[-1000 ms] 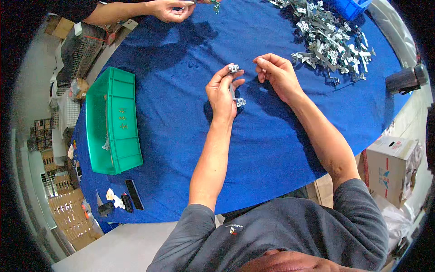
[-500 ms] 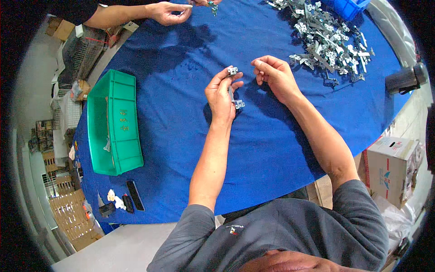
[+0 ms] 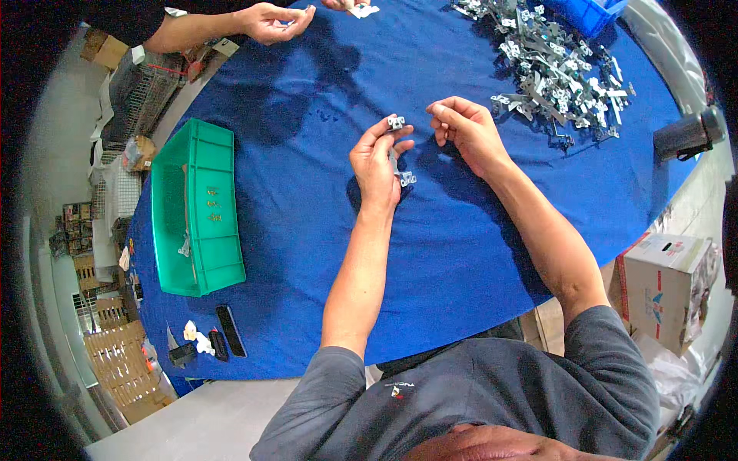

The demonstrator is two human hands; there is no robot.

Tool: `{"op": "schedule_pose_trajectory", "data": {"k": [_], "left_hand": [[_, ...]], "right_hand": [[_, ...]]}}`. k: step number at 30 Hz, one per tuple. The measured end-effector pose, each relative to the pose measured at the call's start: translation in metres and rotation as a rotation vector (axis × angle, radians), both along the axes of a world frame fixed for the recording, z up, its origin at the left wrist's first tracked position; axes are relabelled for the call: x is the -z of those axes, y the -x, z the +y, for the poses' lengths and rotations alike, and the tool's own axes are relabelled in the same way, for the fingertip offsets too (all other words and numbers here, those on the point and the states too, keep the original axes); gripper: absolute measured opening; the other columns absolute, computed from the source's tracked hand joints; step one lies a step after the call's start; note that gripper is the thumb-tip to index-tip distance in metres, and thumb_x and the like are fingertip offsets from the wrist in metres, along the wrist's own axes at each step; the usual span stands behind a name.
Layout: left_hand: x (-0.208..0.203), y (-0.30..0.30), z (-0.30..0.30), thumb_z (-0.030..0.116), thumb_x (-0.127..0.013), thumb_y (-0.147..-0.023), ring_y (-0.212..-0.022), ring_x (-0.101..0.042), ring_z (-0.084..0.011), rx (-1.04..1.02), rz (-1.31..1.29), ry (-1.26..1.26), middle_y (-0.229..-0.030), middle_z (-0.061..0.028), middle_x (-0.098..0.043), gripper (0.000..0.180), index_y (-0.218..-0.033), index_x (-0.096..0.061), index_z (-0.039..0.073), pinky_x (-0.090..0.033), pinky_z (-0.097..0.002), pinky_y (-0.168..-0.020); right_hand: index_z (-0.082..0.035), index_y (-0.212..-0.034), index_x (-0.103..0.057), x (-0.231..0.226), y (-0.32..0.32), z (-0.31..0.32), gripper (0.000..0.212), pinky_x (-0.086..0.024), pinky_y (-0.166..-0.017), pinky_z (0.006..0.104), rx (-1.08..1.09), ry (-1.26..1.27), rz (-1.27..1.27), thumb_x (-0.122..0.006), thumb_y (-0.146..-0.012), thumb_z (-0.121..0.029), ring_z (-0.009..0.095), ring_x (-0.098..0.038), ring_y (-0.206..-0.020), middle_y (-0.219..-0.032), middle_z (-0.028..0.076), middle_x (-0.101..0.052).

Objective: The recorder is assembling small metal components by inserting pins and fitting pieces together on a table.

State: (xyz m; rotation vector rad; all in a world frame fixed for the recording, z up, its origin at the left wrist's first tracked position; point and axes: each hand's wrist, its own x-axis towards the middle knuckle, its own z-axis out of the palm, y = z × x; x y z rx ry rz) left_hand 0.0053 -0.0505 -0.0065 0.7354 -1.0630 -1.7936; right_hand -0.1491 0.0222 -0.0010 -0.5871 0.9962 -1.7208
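My left hand (image 3: 374, 165) is closed around a small silvery metal bracket (image 3: 407, 178); its two perforated ends stick out past the fingers, and its middle is partly hidden by them. To the right, apart from the bracket, my right hand (image 3: 467, 132) hangs over the blue cloth with thumb and forefinger pressed together. Whatever lies in that pinch, if anything, is too small to see. Beyond my right hand lies a heap of similar metal brackets (image 3: 557, 73).
A green bin (image 3: 219, 207) with a metal piece inside stands at the left. Near it lies a phone (image 3: 231, 331). A blue bin (image 3: 592, 17) and a dark bottle (image 3: 686, 134) are at the right. Across the table, a co-worker's hands (image 3: 277, 23) handle a small pale piece (image 3: 364, 11).
My two hands and the bracket have stayed almost in place. The co-worker's hands have shifted slightly left and up, and the piece in them has turned.
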Motion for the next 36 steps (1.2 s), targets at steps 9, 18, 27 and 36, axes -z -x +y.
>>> {"op": "schedule_pose_trajectory", "data": {"k": [9,18,27,36], "left_hand": [[-0.0015,0.0003,0.0013,-0.005,-0.05,-0.088,-0.091,-0.069,-0.0256,-0.005,-0.006,-0.002,-0.101,-0.0144,-0.069,0.025,-0.108,-0.064,-0.004,-0.059,-0.0314,-0.071],[-0.0005,-0.0007,0.0005,-0.004,-0.051,-0.088,-0.09,-0.07,-0.0255,-0.008,-0.006,0.006,-0.1,-0.0145,-0.069,0.024,-0.108,-0.065,-0.003,-0.059,-0.0315,-0.07],[-0.0039,-0.001,0.0001,-0.005,-0.048,-0.09,-0.09,-0.069,-0.024,-0.023,-0.035,0.015,-0.101,-0.0134,-0.068,0.025,-0.108,-0.065,-0.003,-0.058,-0.0311,-0.071],[-0.0005,0.0034,0.0016,-0.005,-0.051,-0.089,-0.09,-0.07,-0.025,-0.005,-0.01,-0.003,-0.101,-0.014,-0.069,0.024,-0.108,-0.065,-0.003,-0.059,-0.0309,-0.07]], "right_hand": [[-0.001,-0.096,-0.064,0.0015,0.0,-0.0006,0.017,-0.046,-0.058,0.0241,0.005,-0.005,0.003,-0.065,-0.091,-0.018,0.01,-0.056,-0.063,-0.078,0.004,-0.063],[-0.001,-0.097,-0.064,-0.0006,-0.0019,0.0004,0.018,-0.046,-0.06,0.0239,-0.001,-0.009,-0.002,-0.064,-0.092,-0.018,0.01,-0.056,-0.064,-0.078,0.004,-0.063],[-0.002,-0.092,-0.065,-0.0004,-0.0019,-0.0025,0.016,-0.045,-0.057,0.0235,-0.005,-0.008,-0.01,-0.065,-0.09,-0.018,0.009,-0.056,-0.062,-0.075,0.003,-0.062],[-0.002,-0.093,-0.065,-0.0001,0.0013,0.0016,0.017,-0.046,-0.058,0.0235,0.004,-0.006,-0.011,-0.065,-0.091,-0.019,0.01,-0.056,-0.063,-0.076,0.004,-0.062]]}}
